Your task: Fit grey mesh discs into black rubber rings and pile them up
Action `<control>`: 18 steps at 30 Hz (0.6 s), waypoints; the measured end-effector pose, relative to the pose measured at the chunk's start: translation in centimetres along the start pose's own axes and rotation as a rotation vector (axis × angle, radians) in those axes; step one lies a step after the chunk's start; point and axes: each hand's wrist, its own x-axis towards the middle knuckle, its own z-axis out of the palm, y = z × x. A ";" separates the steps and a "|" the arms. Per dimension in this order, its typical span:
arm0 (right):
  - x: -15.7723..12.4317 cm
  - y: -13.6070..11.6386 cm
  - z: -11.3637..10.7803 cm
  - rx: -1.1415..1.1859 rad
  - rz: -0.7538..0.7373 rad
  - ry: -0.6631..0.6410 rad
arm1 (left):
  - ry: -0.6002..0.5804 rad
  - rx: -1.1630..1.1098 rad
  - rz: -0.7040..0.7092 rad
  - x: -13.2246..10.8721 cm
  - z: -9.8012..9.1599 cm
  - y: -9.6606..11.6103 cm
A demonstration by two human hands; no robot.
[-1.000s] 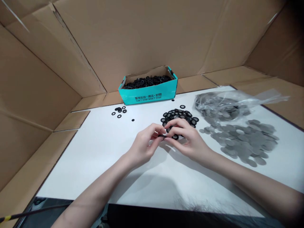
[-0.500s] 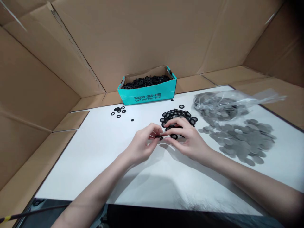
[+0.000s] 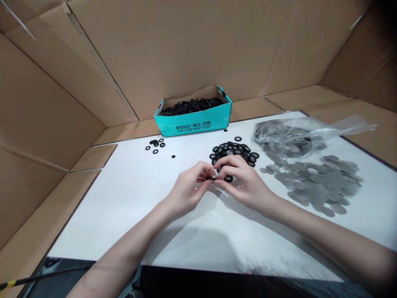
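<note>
Nearest, at the left, a dark cable with a yellow band [image 3: 11,284] runs past the near edge of the white flat tabletop [image 3: 120,203]. Farther in, over the middle of the table, the left hand [image 3: 188,187] pinches a small black ring-shaped piece [image 3: 210,178] between thumb and fingers. The right hand [image 3: 243,178] brings its thumb and fingertips together at the right edge of that piece; whether they grip it or only touch it, I cannot tell. To the right spreads a loose heap of flat round grey discs [image 3: 319,184]. Just beyond the right hand lies a pile of black rings with grey centres [image 3: 231,148]. Far left sit several loose black rings [image 3: 155,151]; far right, a clear plastic bag [image 3: 288,138] holds more grey discs. Farthest, before the brown cardboard wall [image 3: 198,45], stands a turquoise open cardboard box [image 3: 194,124] filled with black rings.
</note>
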 end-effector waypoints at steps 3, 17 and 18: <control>0.0 -0.1 0.0 0.041 0.009 -0.012 | -0.026 -0.019 -0.007 0.0 0.0 0.0; -0.1 -0.3 0.1 0.051 -0.021 0.027 | -0.079 0.017 0.039 0.2 -0.5 0.5; -0.1 -0.2 0.1 0.038 -0.032 0.036 | -0.077 0.038 0.056 0.3 -0.5 0.6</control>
